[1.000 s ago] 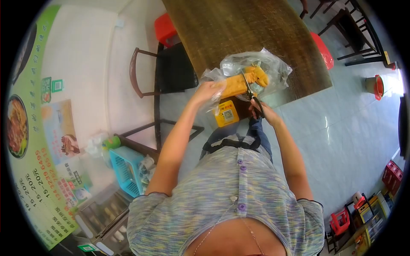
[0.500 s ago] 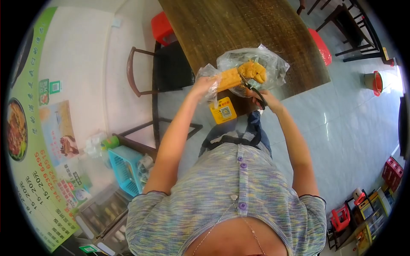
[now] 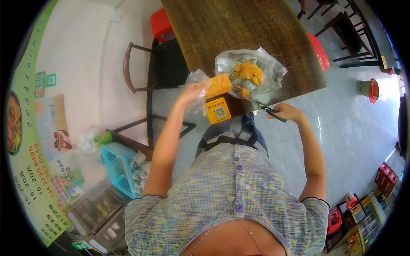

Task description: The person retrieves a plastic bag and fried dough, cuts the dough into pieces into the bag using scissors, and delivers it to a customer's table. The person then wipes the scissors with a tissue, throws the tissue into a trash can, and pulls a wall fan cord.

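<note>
Through a clear plastic bag [image 3: 197,79], my left hand [image 3: 191,93] grips a long golden-brown piece of food [image 3: 219,85] near the table's front edge. My right hand [image 3: 285,112] is closed on the black handles of a pair of scissors [image 3: 270,110], whose blades point left toward a small cut piece [image 3: 244,92]. Several cut golden pieces [image 3: 250,72] lie on an open clear bag [image 3: 271,81] on the wooden table. A yellow card with a square code [image 3: 218,111] is at the table edge, just below the long piece.
A dark-seated chair [image 3: 168,64] and a red stool [image 3: 160,24] stand left of the wooden table [image 3: 239,25]. Another red stool [image 3: 318,51] is at its right. Lower left is a blue basket [image 3: 117,166]. A bucket [image 3: 369,89] stands on the floor at right.
The scissors have come away from the long piece, and my right hand has moved right and down. My left hand has drawn the piece left, apart from the cut pieces.
</note>
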A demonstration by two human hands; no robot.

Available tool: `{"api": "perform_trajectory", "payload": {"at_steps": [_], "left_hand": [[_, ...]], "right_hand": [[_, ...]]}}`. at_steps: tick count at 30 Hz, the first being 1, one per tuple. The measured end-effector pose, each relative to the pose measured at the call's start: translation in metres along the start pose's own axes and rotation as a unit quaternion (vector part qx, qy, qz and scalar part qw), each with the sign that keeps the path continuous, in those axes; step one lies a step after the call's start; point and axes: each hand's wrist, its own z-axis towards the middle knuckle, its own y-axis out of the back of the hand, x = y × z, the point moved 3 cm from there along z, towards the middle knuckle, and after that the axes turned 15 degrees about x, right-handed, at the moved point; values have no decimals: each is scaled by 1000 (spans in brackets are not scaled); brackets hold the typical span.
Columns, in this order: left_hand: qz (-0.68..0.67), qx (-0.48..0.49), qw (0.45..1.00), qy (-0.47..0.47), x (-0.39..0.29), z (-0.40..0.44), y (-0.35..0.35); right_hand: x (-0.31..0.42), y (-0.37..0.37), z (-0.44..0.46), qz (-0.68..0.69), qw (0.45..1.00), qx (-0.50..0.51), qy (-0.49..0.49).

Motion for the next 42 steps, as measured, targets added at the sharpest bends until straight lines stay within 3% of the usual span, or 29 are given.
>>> {"api": "perform_trajectory", "payload": {"at_steps": [4,8,15,22,25,29,33,34,38,42], "left_hand": [[17,5,1000,11,0,0,-6],[21,7,999,26,-8,-6,-11],[23,-2,1000,3,-12,-6,-11],[60,-4,998,-5,-29,-3,-28],[60,-12,998,-4,-30,-2,-27],[46,-13,999,-13,-28,2,-25],[43,-23,998,-29,-29,5,-30],[48,-29,998,-35,-25,10,-29],[9,-66,996,-58,-29,12,-34],[-12,-88,988,-130,-39,20,-42]], "right_hand": [[2,18,7,-32,997,-73,25],[-4,25,9,49,984,-167,32],[-8,-1,4,12,996,-81,26],[-5,13,2,5,979,-205,-4],[-6,1,8,24,988,-149,36],[2,-8,14,-2,997,-81,-2],[-1,2,11,35,983,-181,-7],[0,3,11,24,989,-143,-21],[-8,-26,34,198,971,-15,133],[5,-47,53,217,962,8,167]]}}
